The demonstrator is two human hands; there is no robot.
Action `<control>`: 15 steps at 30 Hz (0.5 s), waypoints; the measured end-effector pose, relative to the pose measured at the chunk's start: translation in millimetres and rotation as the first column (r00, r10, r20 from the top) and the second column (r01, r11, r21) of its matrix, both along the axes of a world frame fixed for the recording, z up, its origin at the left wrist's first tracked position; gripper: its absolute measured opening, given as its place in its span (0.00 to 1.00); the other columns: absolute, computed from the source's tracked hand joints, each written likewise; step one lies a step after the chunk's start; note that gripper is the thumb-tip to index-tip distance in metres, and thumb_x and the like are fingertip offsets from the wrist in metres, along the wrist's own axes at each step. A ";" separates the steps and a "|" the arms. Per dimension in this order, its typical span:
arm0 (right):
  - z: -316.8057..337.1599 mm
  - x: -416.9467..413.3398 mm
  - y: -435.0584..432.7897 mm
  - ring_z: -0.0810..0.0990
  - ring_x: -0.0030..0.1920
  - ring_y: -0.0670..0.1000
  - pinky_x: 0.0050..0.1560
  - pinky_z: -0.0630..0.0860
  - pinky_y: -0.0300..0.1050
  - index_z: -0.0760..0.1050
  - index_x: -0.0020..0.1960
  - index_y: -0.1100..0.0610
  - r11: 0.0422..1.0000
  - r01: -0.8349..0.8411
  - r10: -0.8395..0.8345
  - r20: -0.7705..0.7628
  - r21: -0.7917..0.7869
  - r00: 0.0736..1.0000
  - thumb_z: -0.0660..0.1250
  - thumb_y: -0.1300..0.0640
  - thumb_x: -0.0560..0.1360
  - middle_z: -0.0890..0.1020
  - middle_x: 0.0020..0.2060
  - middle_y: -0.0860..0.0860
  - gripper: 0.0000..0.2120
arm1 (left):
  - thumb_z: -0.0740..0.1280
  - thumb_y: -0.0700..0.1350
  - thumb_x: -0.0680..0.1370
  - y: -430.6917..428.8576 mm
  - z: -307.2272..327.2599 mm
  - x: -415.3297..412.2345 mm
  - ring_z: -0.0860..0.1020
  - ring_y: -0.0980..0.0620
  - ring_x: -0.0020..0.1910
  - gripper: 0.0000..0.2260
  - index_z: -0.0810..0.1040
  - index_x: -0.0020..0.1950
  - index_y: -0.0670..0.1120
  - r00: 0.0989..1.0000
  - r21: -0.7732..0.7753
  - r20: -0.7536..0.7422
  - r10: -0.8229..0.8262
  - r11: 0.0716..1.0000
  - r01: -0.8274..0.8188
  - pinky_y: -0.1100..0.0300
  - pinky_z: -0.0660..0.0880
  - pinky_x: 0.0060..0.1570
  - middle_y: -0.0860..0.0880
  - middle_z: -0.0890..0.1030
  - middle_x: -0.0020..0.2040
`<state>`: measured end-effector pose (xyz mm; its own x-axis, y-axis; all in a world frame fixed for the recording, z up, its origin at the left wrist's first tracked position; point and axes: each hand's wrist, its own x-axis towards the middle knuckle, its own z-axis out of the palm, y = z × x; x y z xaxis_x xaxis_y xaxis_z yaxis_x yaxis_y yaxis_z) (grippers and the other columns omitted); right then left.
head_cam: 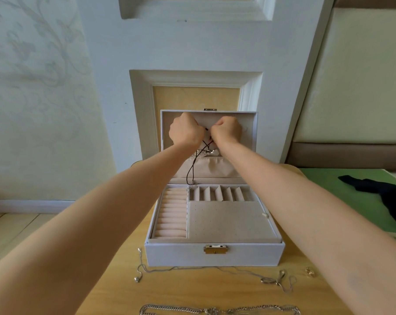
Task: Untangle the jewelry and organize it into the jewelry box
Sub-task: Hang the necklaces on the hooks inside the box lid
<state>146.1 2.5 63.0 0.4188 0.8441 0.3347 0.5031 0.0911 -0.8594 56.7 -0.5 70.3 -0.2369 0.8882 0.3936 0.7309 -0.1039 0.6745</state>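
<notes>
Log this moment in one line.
left hand: pinches cord | right hand: pinches cord | lid: open | chains: on table

Lid: the jewelry box (215, 256) has its lid (249, 123) upright at the back; the left hand (185, 131) and right hand (226, 130) sit close together before it, pinching a cord (193, 171).
Cord: hangs down across the lid pocket to the tray's back edge.
Tray: open from above between the forearms.
Table front: a thin chain (142, 266), a bow pendant (276, 280) and thick chains (215, 310) lie on the table (124, 296), with bare wood between them.
Right: a black cloth (385, 194) lies on a green surface.
</notes>
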 end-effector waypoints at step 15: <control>-32.3 15.6 -10.1 0.83 0.40 0.56 0.47 0.81 0.53 0.76 0.30 0.51 0.996 -0.080 0.083 -0.104 0.034 0.991 0.68 0.70 0.70 0.84 0.35 0.55 0.17 | 0.68 0.44 0.76 -19.6 -30.6 -18.8 0.76 0.45 0.50 0.06 0.77 0.46 0.42 0.998 0.084 -0.044 -0.045 0.995 0.048 0.58 0.66 0.38 0.45 0.82 0.46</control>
